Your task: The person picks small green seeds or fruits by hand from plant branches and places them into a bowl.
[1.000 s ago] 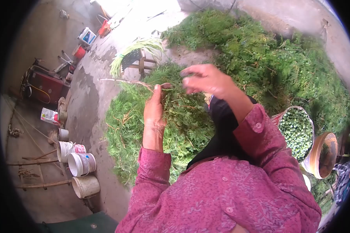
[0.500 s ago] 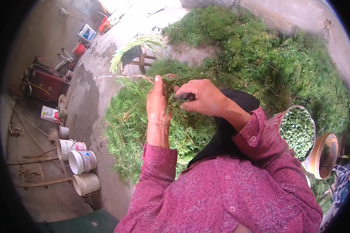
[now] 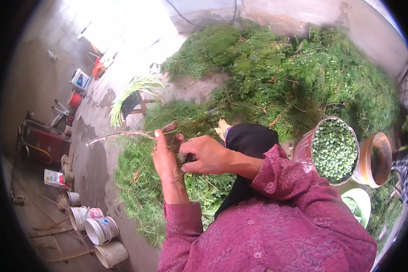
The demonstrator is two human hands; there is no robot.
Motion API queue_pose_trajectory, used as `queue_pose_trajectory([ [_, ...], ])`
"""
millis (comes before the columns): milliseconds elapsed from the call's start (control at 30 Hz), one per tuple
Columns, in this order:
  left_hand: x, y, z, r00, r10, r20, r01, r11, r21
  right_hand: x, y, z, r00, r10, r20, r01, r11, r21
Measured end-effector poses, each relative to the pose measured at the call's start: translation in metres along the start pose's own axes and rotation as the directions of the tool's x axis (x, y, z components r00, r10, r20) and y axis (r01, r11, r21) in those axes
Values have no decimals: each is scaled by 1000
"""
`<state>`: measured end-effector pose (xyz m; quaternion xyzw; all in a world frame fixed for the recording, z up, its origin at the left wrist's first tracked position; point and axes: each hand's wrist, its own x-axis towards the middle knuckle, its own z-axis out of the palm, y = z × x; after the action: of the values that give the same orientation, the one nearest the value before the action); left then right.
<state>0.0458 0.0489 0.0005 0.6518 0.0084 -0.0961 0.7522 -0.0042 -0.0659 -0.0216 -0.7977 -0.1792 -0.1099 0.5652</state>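
Observation:
My left hand (image 3: 166, 154) is closed around a leafy evergreen branch. Its bare woody stem (image 3: 118, 134) sticks out to the left past my thumb, and feathery green foliage (image 3: 197, 121) spreads to the right beyond my fingers. Close against it, my right hand (image 3: 207, 155) is curled with thumb and fingers pinched together. Something small and dark (image 3: 189, 157) shows in that pinch; its kind is hard to make out. Under both hands lies a heap of cut evergreen branches (image 3: 140, 181).
A bucket of small green cones (image 3: 334, 152) stands at right, beside a brownish bucket (image 3: 375, 159) and a pale green rounded thing (image 3: 357, 206). More branches (image 3: 276, 72) are piled along the wall. White buckets (image 3: 100, 230) line the left. A bundle of long green stalks (image 3: 133, 93) rests on a small stool.
The view has shifted, with the far wall showing more. My right hand has come closer over my left. The branch's foliage now points to the upper right instead of hanging between my hands.

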Motion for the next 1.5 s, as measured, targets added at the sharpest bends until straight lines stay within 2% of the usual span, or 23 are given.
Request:
queue_pose_trajectory([
  [33, 0, -1, 1, 1000, -6, 15, 6, 1000, 1, -2, 1, 2, 1000, 9, -12, -9, 1000, -6],
  [133, 2, -3, 1, 991, 56, -125, -38, 988, 148, -4, 1, 8, 988, -53, -147, 78, 983, 165],
  [167, 5, -5, -2, 992, 53, -117, -35, 989, 147, -4, 0, 6, 987, -48, -153, 73, 984, 161],
  [267, 9, -8, -3, 958, 226, -175, -164, 937, 310, -4, -5, 1, 983, -33, -178, 49, 995, 82],
  [367, 22, -16, -10, 966, 187, -181, -124, 942, 311, -6, -10, 1, 988, -3, -153, 29, 986, 166],
  [433, 22, -12, -4, 948, 254, -191, -188, 933, 306, -4, -12, 2, 973, -28, -231, 52, 994, 96],
  [500, 18, 1, -11, 974, 79, -212, -34, 977, 209, -7, -14, -5, 970, 25, -242, 29, 976, 214],
  [533, 21, 3, -17, 964, 91, -249, -35, 975, 219, -10, -7, -7, 977, 162, -137, -89, 898, 431],
  [567, 27, 2, -23, 955, 51, -292, -34, 997, 62, -10, -12, -17, 955, 290, -68, -189, 767, 613],
  [600, 30, 3, -31, 947, 9, -322, -42, 994, -96, -9, -11, -24, 928, 357, -106, -168, 656, 736],
  [633, 31, 6, -38, 939, 19, -345, -52, 995, -87, -8, -4, -30, 879, 465, -107, -163, 502, 849],
  [667, 31, 8, -43, 926, -23, -377, -33, 989, -142, -7, 6, -33, 869, 484, -102, -78, 339, 937],
  [767, 23, 23, -34, 874, -32, -485, -66, 981, -183, -9, 12, -39, 878, 474, -64, -50, 223, 974],
  [833, 29, 18, -40, 865, 14, -501, -167, 951, -261, -10, 8, -33, 859, 508, -66, -100, 292, 951],
  [900, 26, 17, -41, 876, 13, -483, -146, 960, -239, -14, 11, -25, 913, 408, 4, -229, 504, 833],
  [933, 24, 17, -41, 886, 12, -464, -128, 967, -220, -14, 7, -26, 919, 386, 82, -292, 526, 799],
  [967, 22, 19, -39, 887, 8, -463, -123, 968, -220, -13, 7, -22, 917, 390, 82, -295, 525, 799],
  [1033, 18, 23, -33, 880, -39, -473, -57, 981, -188, -11, 6, -12, 962, 271, -28, -205, 787, 582],
  [1100, 21, 19, -36, 892, -40, -450, -51, 981, -188, -12, -1, -13, 949, 314, 3, -263, 788, 557],
  [1167, 24, 16, -35, 904, -40, -426, -45, 981, -188, -11, -8, -13, 949, 314, -23, -295, 911, 288],
  [1200, 24, 15, -32, 897, -55, -438, -35, 980, -195, -11, -7, -10, 949, 316, -24, -296, 910, 290],
  [1367, 23, 6, -31, 910, -89, -404, 47, 993, -111, -13, 8, 3, 980, 130, -153, -133, 991, -10],
  [1500, 22, 5, -30, 885, -136, -445, 94, 989, -114, -16, 1, 8, 985, 127, -116, -125, 992, 24],
])
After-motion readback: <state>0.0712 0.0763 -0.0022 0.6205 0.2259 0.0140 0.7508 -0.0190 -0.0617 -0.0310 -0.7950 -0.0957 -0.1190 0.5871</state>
